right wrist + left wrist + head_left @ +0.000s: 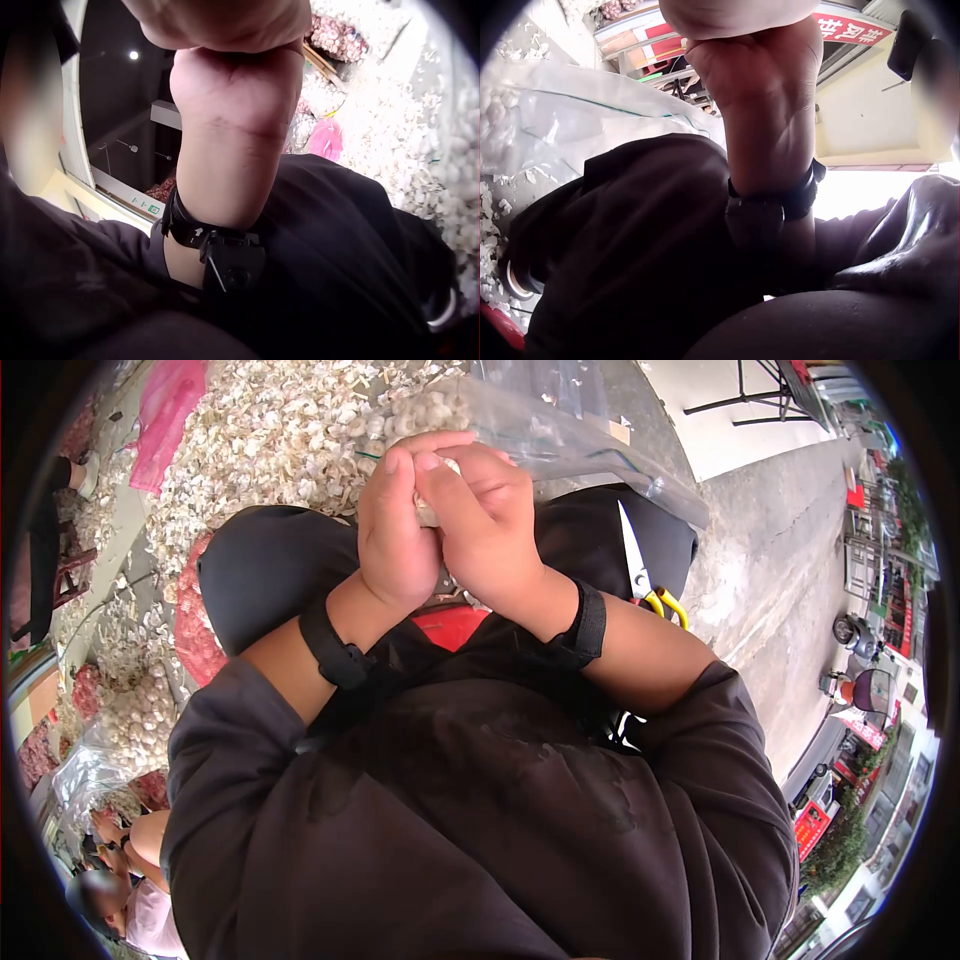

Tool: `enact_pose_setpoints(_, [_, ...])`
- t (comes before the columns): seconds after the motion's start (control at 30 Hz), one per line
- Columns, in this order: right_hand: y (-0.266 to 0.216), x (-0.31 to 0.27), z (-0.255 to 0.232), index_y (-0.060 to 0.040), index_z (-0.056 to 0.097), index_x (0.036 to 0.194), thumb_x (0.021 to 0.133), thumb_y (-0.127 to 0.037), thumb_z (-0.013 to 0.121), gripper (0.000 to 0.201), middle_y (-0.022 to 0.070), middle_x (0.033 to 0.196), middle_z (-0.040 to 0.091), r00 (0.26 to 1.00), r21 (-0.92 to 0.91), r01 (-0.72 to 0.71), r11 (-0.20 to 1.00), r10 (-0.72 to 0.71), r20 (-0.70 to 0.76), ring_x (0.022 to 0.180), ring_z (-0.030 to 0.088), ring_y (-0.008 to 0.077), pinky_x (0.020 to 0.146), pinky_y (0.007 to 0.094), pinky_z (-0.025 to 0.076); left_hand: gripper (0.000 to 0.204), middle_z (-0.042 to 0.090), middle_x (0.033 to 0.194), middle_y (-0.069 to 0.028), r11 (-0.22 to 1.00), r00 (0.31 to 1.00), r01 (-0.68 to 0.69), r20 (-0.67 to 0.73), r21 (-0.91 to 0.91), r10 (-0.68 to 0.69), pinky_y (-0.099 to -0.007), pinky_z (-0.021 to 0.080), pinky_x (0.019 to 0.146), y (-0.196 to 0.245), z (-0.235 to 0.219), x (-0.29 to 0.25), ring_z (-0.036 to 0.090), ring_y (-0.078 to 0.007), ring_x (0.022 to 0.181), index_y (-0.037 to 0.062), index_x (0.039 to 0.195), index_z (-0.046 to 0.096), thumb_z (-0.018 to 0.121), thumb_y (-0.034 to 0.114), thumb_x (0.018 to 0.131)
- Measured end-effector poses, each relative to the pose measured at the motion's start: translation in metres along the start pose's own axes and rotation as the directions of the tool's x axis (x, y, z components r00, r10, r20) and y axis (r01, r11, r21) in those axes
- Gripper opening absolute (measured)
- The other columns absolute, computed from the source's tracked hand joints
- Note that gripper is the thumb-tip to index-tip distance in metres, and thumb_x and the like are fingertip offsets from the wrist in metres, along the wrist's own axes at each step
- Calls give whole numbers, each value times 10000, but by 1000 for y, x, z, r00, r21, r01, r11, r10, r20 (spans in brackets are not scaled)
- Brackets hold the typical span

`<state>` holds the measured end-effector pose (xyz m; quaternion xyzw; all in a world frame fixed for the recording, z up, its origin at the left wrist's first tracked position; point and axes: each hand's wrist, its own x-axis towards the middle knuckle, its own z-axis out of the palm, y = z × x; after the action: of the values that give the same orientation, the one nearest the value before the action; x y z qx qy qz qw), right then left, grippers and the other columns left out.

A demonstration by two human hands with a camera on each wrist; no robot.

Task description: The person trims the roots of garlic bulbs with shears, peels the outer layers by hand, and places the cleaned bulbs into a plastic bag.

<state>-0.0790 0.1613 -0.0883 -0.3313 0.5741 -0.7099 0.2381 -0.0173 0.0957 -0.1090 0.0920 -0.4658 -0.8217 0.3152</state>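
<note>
Both hands meet over the lap in the head view, cupped round a whitish garlic bulb (428,513) that is mostly hidden between the palms. The left hand (392,535) holds it from the left, thumb pointing up. From the other side the right hand (490,515) grips it, with its thumb bent across the top. Both wrist views show the heels of the two hands pressed close together, the left hand (739,15) and the right hand (225,22) nearest their own cameras; the garlic is hidden there. Just beyond the fingers lies a clear plastic bag (570,435) with garlic bulbs in it.
Yellow-handled scissors (635,555) lie by the right thigh. Garlic skins (265,450) cover the ground ahead and left, with a pink net bag (167,420) on them. A red net sack (195,620) stands by the left knee. Another person (145,890) sits at lower left.
</note>
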Motion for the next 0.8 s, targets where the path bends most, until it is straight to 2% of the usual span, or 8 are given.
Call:
enact_pose_setpoints(0.07, [-8,-1,1,-6,689,889,979,-140,558,208,-38,680,598,999,-26,-38,999,37,-4,646,483,35,572,231,375,526,679,1089,-239,999,999,45,-21,-18,-45,-371,508,925,3,0,0,655,-267,1001,-63,1198,555,256,344,1052])
enact_pose_setpoints(0.17, [-11,-1,6,2,657,805,943,-136,608,201,4,671,593,992,63,-96,993,101,-80,611,517,87,560,269,413,525,681,1079,-237,996,999,36,-17,86,-35,-362,508,924,10,1,2,656,-262,998,-66,1172,577,255,327,1042])
enact_pose_setpoints(0.27, [-4,0,4,-17,651,828,1017,-197,511,296,-36,676,574,996,-14,-82,997,81,-49,619,458,38,554,232,368,520,681,1082,-226,985,987,141,-67,-100,-148,-362,512,917,4,-1,4,659,-250,992,-62,1167,587,280,338,1041])
enact_pose_setpoints(0.37, [1,5,8,-18,646,911,1059,-266,429,361,-18,725,595,981,112,-161,980,172,-88,628,498,51,570,233,410,523,680,1105,-200,967,979,172,-76,-186,-189,-338,518,899,7,2,8,659,-222,977,-53,1176,590,290,357,1049])
enact_pose_setpoints(0.47, [-9,8,-1,-5,630,1051,1078,-315,364,410,4,789,627,969,33,-244,969,243,45,660,547,78,607,244,460,579,625,1254,-218,981,980,191,-60,-20,-192,-354,480,978,22,-3,13,623,-258,1087,-28,1267,537,204,403,1072])
enact_pose_setpoints(0.57, [0,6,-9,4,599,1186,1076,-326,361,421,32,868,647,958,113,-275,955,262,114,704,569,96,662,258,491,507,622,1251,-173,986,987,155,-50,60,-152,-325,483,945,27,-11,11,612,-215,1075,-28,1287,533,273,354,1077])
enact_pose_setpoints(0.7, [-10,9,-7,10,543,1294,1064,-245,417,366,74,1027,652,982,119,-186,975,182,47,837,609,113,761,271,515,350,625,1177,-81,991,1000,7,-23,133,-4,-274,484,878,29,-14,13,579,-120,1061,-5,1309,550,478,218,1049])
enact_pose_setpoints(0.8, [-9,11,-6,10,510,1329,1044,-175,477,342,84,1070,641,995,24,-79,997,77,60,909,604,118,797,271,512,406,556,1312,-133,983,987,144,-83,112,-135,-341,468,990,35,-18,14,563,-182,1156,-39,1374,477,434,208,1054])
